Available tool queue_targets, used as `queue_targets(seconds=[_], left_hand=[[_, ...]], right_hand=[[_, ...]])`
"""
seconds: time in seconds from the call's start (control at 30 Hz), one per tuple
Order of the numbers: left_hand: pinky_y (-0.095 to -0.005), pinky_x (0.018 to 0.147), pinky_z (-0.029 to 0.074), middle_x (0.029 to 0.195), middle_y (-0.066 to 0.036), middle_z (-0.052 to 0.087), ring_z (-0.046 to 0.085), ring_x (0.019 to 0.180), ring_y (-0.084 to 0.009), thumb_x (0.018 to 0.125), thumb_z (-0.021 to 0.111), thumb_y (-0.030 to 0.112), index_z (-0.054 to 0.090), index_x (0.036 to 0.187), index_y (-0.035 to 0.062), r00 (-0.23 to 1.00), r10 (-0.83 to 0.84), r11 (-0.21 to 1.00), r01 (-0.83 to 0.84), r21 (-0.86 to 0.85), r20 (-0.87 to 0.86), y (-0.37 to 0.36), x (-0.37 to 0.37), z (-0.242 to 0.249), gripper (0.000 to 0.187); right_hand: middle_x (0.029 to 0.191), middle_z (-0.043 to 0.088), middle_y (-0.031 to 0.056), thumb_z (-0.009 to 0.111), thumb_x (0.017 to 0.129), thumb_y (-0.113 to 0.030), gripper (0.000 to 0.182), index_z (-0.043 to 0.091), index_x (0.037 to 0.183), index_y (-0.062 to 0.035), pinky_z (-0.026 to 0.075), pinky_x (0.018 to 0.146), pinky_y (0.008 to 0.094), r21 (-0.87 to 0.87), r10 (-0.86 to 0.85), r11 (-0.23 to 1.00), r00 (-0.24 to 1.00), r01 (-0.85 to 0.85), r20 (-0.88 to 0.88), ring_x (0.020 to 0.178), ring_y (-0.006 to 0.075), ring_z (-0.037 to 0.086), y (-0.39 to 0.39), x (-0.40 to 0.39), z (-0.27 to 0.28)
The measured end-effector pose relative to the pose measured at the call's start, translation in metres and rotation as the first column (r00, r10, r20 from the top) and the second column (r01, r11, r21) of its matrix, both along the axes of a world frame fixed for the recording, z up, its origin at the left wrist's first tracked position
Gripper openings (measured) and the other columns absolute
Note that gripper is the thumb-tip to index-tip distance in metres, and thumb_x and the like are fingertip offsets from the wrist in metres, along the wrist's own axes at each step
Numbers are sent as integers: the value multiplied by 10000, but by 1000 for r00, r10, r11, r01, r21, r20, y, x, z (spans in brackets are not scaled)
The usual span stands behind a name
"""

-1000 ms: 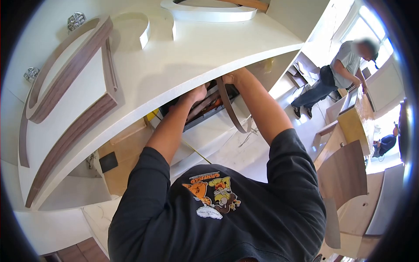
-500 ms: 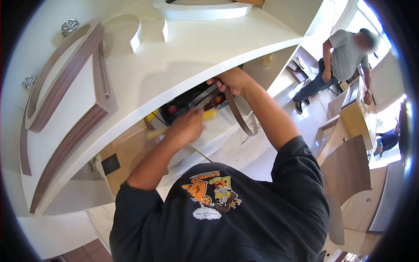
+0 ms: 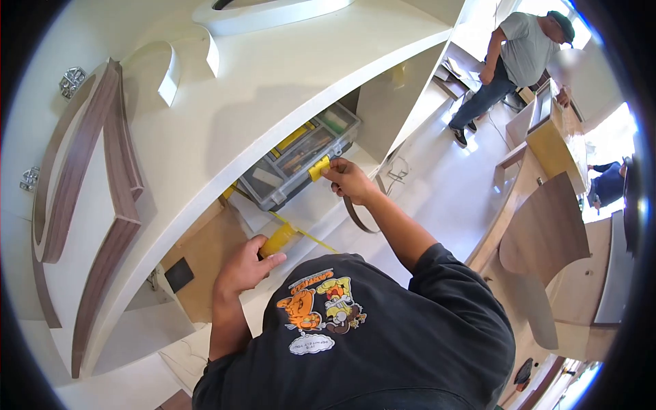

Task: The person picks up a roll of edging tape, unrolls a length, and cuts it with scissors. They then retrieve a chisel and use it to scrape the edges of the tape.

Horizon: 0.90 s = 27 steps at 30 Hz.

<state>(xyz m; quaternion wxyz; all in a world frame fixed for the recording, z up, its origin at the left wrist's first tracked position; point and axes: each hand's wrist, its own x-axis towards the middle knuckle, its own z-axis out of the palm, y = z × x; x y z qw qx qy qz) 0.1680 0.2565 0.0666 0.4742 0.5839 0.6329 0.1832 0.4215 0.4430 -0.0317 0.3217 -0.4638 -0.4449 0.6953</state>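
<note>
A grey toolbox with a clear lid [image 3: 301,154] lies shut on the white shelf under the curved white top [image 3: 273,75]. My right hand [image 3: 348,179] presses its fingertips on the box's yellow latch [image 3: 318,168]. A thin brown edge strip [image 3: 357,216] curls down from the same hand, below the wrist. My left hand [image 3: 244,265] is lower, near my chest, closed around the yellow handle of a tool [image 3: 280,239]; the tool's working end is hidden. A thin yellow line runs across the shelf beside it.
Curved wood-trimmed pieces [image 3: 102,184] and metal fittings [image 3: 72,78] lie on the white top. A black block [image 3: 179,273] sits in the lower opening. A person [image 3: 523,51] stands at a workbench at the upper right, another person [image 3: 605,184] beyond. Wood panels [image 3: 547,232] stand at right.
My left hand came out of the toolbox holding the yellow-handled tool and dropped toward my chest. The toolbox lid, open before, is now shut, and my right hand is at its latch.
</note>
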Motion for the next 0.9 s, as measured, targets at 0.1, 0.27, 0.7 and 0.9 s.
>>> queue_targets(seconds=[0.1, 0.27, 0.7, 0.9], left_hand=[[-324, 467, 430, 675, -46, 578, 543, 572, -113, 840, 739, 324, 576, 931, -16, 1000, 24, 1000, -24, -13, 6, -6, -7, 6, 387], [-316, 655, 477, 807, -60, 641, 584, 724, -135, 816, 751, 301, 622, 1039, -23, 990, 131, 991, -129, -36, 58, -14, -26, 4, 414], [-349, 727, 490, 864, -138, 677, 621, 755, -222, 790, 761, 338, 640, 1063, -26, 923, 291, 775, -73, 628, -252, 162, -91, -66, 470], [-305, 665, 470, 851, -62, 652, 563, 706, -151, 790, 769, 329, 636, 1081, -24, 977, 173, 857, -86, 507, -127, 175, -102, -71, 476]], right_hand=[[737, 545, 7, 691, 894, -221, 289, 559, 1032, -4, 368, 451, 226, 107, -59, 993, 998, 57, 15, 546, 80, 495, -1, -10, -16], [720, 560, 13, 683, 903, -238, 285, 582, 1007, 7, 383, 455, 227, 220, -119, 970, 990, 99, 77, 524, 82, 505, -7, -13, -15], [763, 559, 72, 697, 824, -506, 588, 567, 1015, 35, 317, 420, 238, -34, -320, 946, 946, 321, 45, 524, 103, 457, -8, -33, 11], [606, 497, 61, 708, 763, -500, 532, 591, 797, 17, 305, 413, 287, -31, -412, 906, 898, 421, 157, 464, 129, 416, -5, -48, 11]])
